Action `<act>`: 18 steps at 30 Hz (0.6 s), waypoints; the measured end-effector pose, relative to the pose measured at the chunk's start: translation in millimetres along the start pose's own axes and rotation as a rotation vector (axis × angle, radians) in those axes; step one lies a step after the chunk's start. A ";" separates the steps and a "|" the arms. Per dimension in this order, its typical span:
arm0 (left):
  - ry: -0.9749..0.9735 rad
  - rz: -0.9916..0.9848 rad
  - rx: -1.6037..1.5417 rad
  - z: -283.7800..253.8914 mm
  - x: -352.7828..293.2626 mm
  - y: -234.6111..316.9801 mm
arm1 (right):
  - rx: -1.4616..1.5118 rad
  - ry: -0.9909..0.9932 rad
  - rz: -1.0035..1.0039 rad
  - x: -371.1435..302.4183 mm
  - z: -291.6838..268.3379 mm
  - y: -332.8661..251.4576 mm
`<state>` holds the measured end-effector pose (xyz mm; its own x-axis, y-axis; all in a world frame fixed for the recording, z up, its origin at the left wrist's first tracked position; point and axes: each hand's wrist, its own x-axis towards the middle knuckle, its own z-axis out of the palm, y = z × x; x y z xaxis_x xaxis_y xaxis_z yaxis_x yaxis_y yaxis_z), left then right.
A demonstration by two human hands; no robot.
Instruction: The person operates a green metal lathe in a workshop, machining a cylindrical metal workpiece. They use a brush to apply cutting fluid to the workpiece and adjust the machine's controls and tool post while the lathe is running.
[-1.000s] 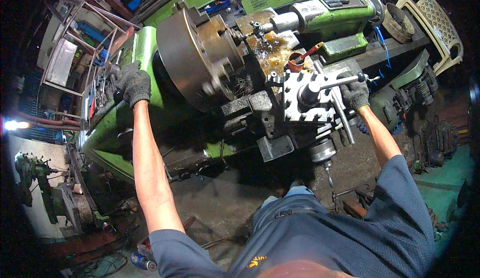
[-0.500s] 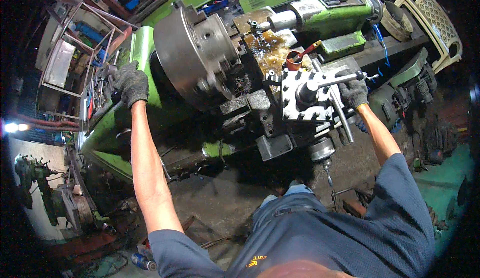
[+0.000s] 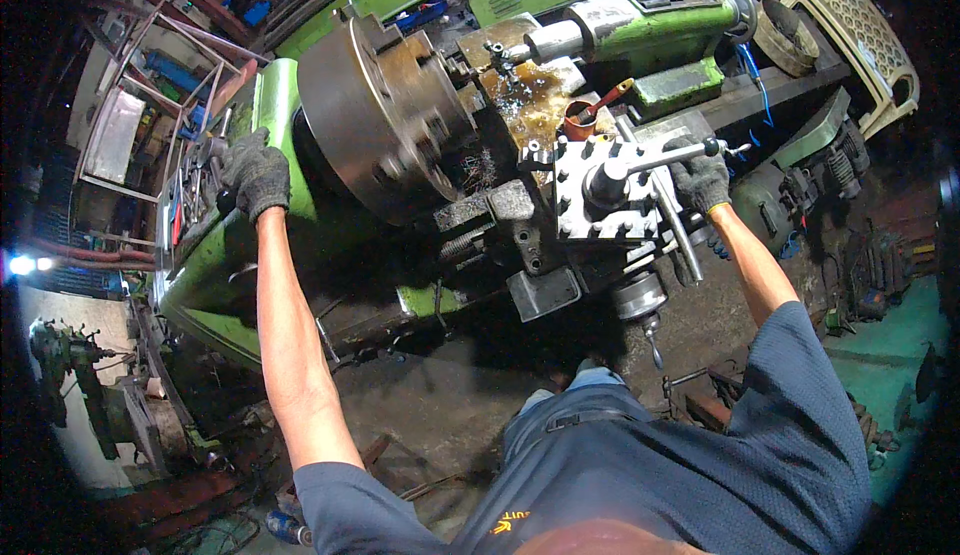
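In a dark grey glove, my left hand [image 3: 258, 170] is at the left end of the green lathe headstock [image 3: 279, 95]. Its fingers are closed around a lever whose black knob [image 3: 227, 198] pokes out beside the glove. My right hand [image 3: 700, 173], gloved too, sits at the square tool post [image 3: 603, 195], under its clamping handle [image 3: 662, 157]; that handle partly covers the fingers, so their grip is hidden. Between the hands, the big steel chuck [image 3: 375, 115] has blurred jaws, as if spinning. Facing it is the tailstock [image 3: 650, 30], with a drill chuck [image 3: 505, 53] over an oily, chip-strewn plate [image 3: 540, 90].
A brush [image 3: 612, 95] stands in a small reddish pot [image 3: 579, 122] behind the tool post. Another drill chuck with a bit [image 3: 641, 300] projects toward my waist. Hand tools [image 3: 195, 180] lie left of the headstock. A beige plastic chair [image 3: 860, 35] is at far right.
The whole view has shifted slightly left. Both hands keep their places on the lathe, and the chuck jaws show blurred in different positions.
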<state>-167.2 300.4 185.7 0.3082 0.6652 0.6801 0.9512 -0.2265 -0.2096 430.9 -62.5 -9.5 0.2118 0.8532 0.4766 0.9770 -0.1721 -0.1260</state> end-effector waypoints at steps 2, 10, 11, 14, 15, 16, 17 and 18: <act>0.000 -0.008 -0.014 -2.4 0.4 3.4 | -0.028 -0.013 0.017 -0.2 0.2 0.8; 0.009 -0.015 0.005 3.9 -2.0 -1.4 | 0.028 -0.006 0.005 4.8 -6.7 -7.7; 0.011 0.003 0.031 2.2 -0.9 -0.9 | 0.039 -0.013 0.007 5.0 -8.0 -8.4; 0.029 0.029 0.025 -1.6 0.8 2.7 | 0.125 -0.080 0.087 9.1 -16.2 -14.7; 0.010 0.014 0.000 -2.3 1.9 4.5 | 0.051 -0.074 0.090 2.0 -1.1 -1.0; -0.011 -0.006 -0.021 -3.1 0.7 4.6 | 0.103 -0.057 0.034 9.0 -11.9 -9.7; -0.028 -0.065 -0.018 -3.8 0.2 6.3 | 0.115 -0.070 0.070 6.2 -10.6 -9.7; -0.015 -0.044 -0.025 -1.8 0.1 5.9 | 0.126 -0.082 0.106 3.1 -6.2 -8.2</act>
<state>-161.7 297.9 185.8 0.2669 0.6857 0.6772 0.9631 -0.2144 -0.1625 423.7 -61.5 -1.6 0.3060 0.8717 0.3829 0.9372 -0.2051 -0.2820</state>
